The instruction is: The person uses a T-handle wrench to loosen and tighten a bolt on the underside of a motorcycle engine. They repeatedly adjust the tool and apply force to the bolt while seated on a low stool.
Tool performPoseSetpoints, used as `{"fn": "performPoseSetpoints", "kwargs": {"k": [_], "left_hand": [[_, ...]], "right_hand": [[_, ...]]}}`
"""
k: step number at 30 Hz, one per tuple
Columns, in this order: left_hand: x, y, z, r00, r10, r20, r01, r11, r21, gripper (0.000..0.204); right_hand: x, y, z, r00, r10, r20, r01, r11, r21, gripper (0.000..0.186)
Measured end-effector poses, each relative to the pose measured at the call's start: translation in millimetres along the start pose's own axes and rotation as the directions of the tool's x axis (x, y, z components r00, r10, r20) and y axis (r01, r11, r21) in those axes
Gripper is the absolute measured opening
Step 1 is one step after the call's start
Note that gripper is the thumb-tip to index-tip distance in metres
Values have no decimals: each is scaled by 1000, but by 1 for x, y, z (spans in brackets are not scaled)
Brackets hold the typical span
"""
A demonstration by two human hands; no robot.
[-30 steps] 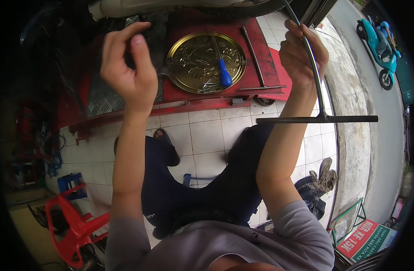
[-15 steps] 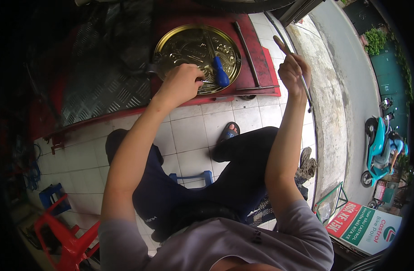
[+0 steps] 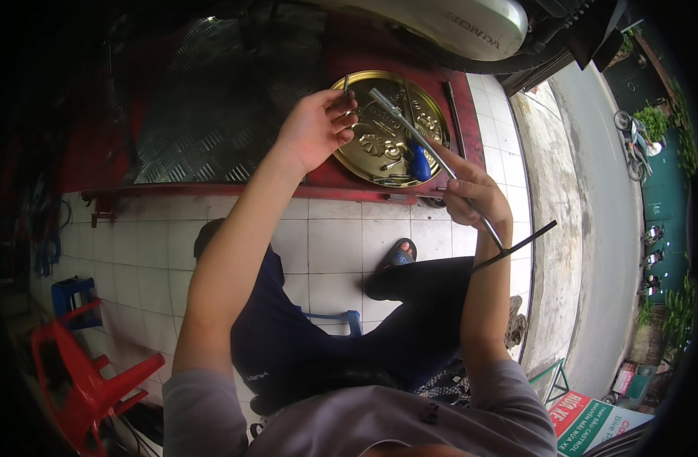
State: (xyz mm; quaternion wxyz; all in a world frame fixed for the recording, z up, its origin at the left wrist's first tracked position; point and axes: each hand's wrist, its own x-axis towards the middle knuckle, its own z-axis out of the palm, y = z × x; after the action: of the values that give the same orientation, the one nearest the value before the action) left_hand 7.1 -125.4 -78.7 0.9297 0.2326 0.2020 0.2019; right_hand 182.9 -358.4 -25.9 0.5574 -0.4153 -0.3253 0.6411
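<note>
My left hand is raised at the left side of a round gold tray, pinching a small bolt at its fingertips. A T-handle socket wrench lies across my right hand, whose fingers wrap its shaft. The wrench's socket end points up and left towards the bolt, with a gap between them; its crossbar sits by my right wrist. On the gold tray are a blue-handled screwdriver and several small bolts near its front rim.
The tray rests on a red platform with a dark tread plate. Another long-handled tool lies right of the tray. Above hangs part of a motorbike. A red plastic chair and a blue stool stand at left.
My left hand has lifted from the tray with the bolt. My right hand has come down and inward, swinging the wrench's socket end over the tray. The view has shifted, showing the motorbike.
</note>
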Motion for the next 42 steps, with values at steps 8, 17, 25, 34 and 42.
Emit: {"fn": "performPoseSetpoints", "kwargs": {"k": [8,17,25,34,42], "left_hand": [[-5,1,-3,997,71,-28,-70,997,18,17],[-1,1,-1,992,119,-33,-119,993,27,14],[-1,2,7,957,270,102,-289,902,322,17],[2,-2,5,983,178,51,-178,984,6,13],[1,-11,13,744,664,-71,-585,700,410,12]], "right_hand": [[20,3,14,999,51,-6,-51,999,8,60],[21,6,12,999,38,-20,-37,998,50,58],[15,8,1,998,30,52,-30,1000,2,58],[19,12,13,1000,-24,10,24,996,-85,59],[34,30,45,998,-33,-60,24,991,-135,56]]}}
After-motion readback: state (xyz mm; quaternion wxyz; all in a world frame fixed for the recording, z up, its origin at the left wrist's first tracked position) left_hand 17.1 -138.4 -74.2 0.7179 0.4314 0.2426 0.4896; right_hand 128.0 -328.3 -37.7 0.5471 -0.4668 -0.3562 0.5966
